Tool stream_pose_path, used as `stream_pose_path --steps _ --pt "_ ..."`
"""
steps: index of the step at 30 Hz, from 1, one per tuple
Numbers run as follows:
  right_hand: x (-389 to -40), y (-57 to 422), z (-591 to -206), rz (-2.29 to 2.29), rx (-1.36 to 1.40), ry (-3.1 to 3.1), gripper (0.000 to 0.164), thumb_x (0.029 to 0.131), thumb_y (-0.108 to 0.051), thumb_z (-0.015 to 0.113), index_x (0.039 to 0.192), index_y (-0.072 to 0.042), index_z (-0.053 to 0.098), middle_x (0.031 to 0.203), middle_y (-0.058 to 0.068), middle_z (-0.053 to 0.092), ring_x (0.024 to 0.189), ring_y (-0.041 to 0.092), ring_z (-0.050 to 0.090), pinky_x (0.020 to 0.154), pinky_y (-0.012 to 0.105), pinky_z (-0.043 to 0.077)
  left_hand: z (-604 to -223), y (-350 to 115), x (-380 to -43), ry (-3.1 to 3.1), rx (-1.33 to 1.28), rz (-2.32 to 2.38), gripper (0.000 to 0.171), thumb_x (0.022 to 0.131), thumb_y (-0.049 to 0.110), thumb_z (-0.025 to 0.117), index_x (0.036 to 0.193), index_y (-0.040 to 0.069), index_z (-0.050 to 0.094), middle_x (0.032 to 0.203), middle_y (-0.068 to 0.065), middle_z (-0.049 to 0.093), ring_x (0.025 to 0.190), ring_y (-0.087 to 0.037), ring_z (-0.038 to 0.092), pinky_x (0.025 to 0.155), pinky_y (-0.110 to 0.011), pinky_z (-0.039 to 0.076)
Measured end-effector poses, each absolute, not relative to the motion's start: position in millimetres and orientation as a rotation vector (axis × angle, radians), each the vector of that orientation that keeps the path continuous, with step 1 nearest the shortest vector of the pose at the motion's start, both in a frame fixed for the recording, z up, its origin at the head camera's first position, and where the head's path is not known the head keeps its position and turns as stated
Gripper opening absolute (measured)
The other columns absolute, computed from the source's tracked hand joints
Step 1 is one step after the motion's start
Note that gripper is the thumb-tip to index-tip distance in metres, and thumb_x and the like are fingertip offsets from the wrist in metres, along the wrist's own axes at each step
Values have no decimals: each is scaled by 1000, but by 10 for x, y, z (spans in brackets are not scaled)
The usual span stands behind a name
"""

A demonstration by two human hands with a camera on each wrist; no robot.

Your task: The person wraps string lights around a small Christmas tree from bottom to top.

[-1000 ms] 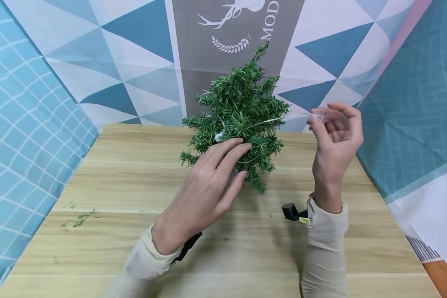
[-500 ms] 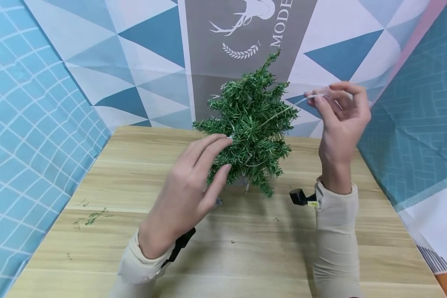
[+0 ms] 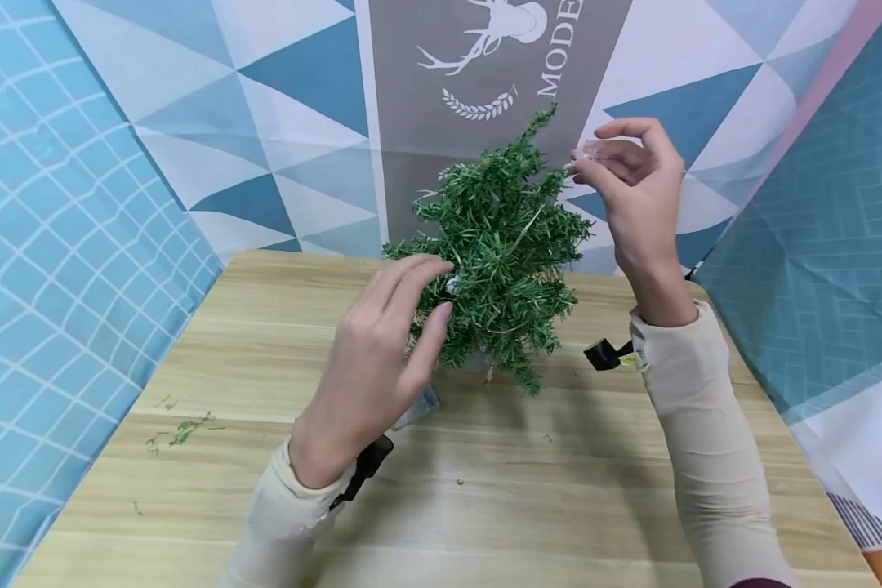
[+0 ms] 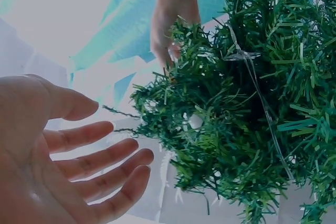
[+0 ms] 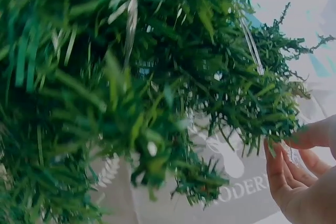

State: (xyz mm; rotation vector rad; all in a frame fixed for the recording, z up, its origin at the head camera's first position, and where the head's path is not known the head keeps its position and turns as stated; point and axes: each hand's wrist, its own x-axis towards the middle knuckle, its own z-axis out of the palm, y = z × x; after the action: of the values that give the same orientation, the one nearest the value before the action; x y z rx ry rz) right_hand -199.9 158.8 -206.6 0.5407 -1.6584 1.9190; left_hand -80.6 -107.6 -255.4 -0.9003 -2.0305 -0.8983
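Observation:
A small artificial Christmas tree (image 3: 492, 253) stands near the back of the table, a thin clear light string (image 3: 527, 229) running over its branches. My right hand (image 3: 643, 204), at the tree's upper right, pinches the string at a clear plastic ornament (image 3: 592, 150) between thumb and fingers. To the tree's left is my left hand (image 3: 371, 351), fingers loosely spread and holding nothing, fingertips close to the branches. Beside them a small white piece (image 3: 452, 284) shows in the needles. In the left wrist view, another clear ornament (image 4: 244, 55) hangs on the string.
A small clear flat piece (image 3: 420, 406) lies on the wooden table (image 3: 529, 506), partly behind my left hand. Loose green needles (image 3: 189, 428) are scattered at the left. Patterned cloth walls (image 3: 301, 106) enclose the back and sides.
My right hand has risen and come left toward the treetop, bringing the light string closer to the branches. My left hand has drawn back from the tree's front to its left side.

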Motion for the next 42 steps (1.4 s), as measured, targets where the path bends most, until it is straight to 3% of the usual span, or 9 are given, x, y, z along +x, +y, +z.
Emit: stream_pose_path --steps 4,9,13,21,27,33,36,39,42 --pt "-2075 1548 -2013 2034 559 -1650 32 83 8 73 112 2 60 92 19 71 79 27 69 80 35 55 -2499 -1115 -982 -1995 -904 -945 31 99 9 53 125 -8 59 124 -21 62 120 -28 57 107 -34 44" --pt "-2114 1552 -1933 2126 614 -1668 56 83 13 69 133 -6 49 100 22 69 94 32 66 85 36 55 -2330 -1122 -1385 -1992 -890 -1036 26 98 6 54 119 -8 60 112 -18 65 97 -23 62 85 -32 53" --pt "-2115 1546 -1874 2129 637 -1716 69 82 14 69 141 -13 46 98 22 66 93 31 63 82 37 54 -2133 -1099 -1644 -2044 -872 -1116 22 99 5 54 116 -6 61 103 -15 66 87 -19 63 78 -28 55" --pt "-2084 1513 -1763 2136 665 -1777 48 85 9 71 128 -3 55 95 18 66 83 29 64 74 34 54 -1757 -1008 -1915 -2192 -899 -1238 21 101 10 54 118 1 62 111 -6 67 95 -9 63 83 -23 54" --pt "-2094 1478 -1689 2209 708 -1754 33 84 12 71 115 7 60 90 18 68 73 26 63 69 31 55 -1618 -900 -2078 -2374 -956 -1339 28 103 19 53 128 6 59 112 -3 67 99 -12 63 89 -24 51" --pt "-2120 1405 -1655 2231 733 -1795 27 83 17 67 109 7 62 89 17 69 74 25 64 72 30 57 -1581 -804 -2205 -2456 -1067 -1419 31 105 21 52 132 7 58 115 -3 69 102 -10 63 89 -27 50" --pt "-2153 1373 -1618 2225 753 -1833 28 84 16 68 110 7 61 92 17 69 78 26 65 74 30 56 -1560 -777 -2241 -2461 -1076 -1427 29 105 21 52 129 8 60 106 -5 72 78 -10 59 71 -24 48" --pt "-2208 1354 -1586 2231 799 -1866 36 85 15 67 119 6 58 98 20 67 84 28 64 77 31 56 -1546 -760 -2277 -2481 -1055 -1393 27 104 24 54 127 11 62 100 -4 74 56 -10 43 53 -24 36" --pt "-2265 1351 -1570 2258 837 -1913 52 85 18 63 131 -1 52 107 22 61 87 28 62 76 30 56 -1549 -741 -2312 -2485 -1066 -1353 27 103 24 56 125 9 62 102 -4 75 52 -8 41 49 -23 33"
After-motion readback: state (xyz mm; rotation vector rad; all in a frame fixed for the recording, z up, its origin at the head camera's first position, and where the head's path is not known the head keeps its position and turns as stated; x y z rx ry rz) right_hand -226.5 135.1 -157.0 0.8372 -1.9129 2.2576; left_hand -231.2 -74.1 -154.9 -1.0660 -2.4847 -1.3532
